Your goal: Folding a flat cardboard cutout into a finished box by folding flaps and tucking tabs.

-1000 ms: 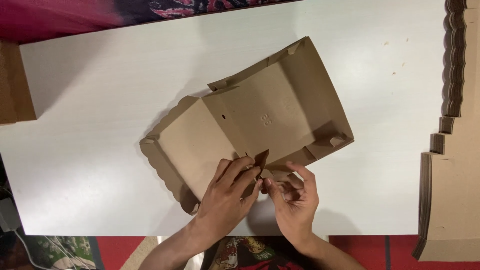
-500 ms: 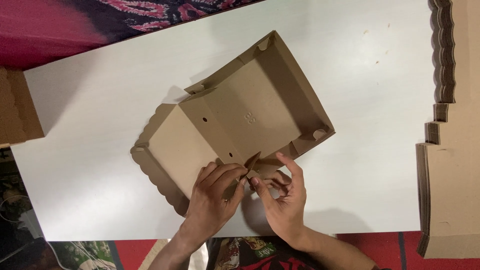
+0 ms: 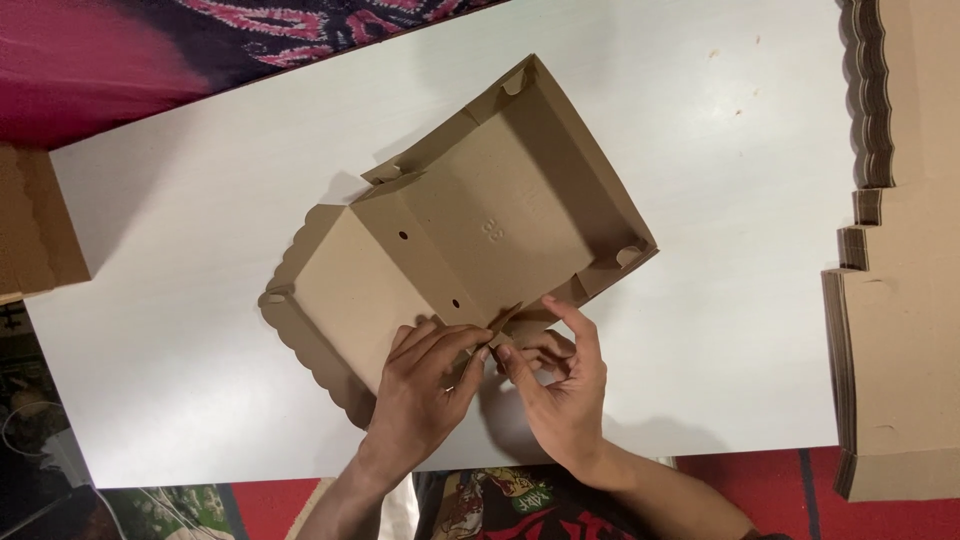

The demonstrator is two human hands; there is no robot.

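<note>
Both hands pinch a small flap at the near edge of a half-folded brown cardboard box [image 3: 470, 240]: the left hand [image 3: 425, 385] presses fingertips on it, the right hand [image 3: 555, 385] clamps it between thumb and forefinger. It lies mid white table [image 3: 180, 350]; flat cardboard stacks [image 3: 900, 330] lie far right.

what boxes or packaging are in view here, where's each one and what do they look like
Half-folded box: table centre, brown cardboard, scalloped flap, both hands at its near edge.
Flat box blanks: stacked at right edge, brown, wavy edges.
Cardboard piece: left edge, brown, partly out of view.
</note>
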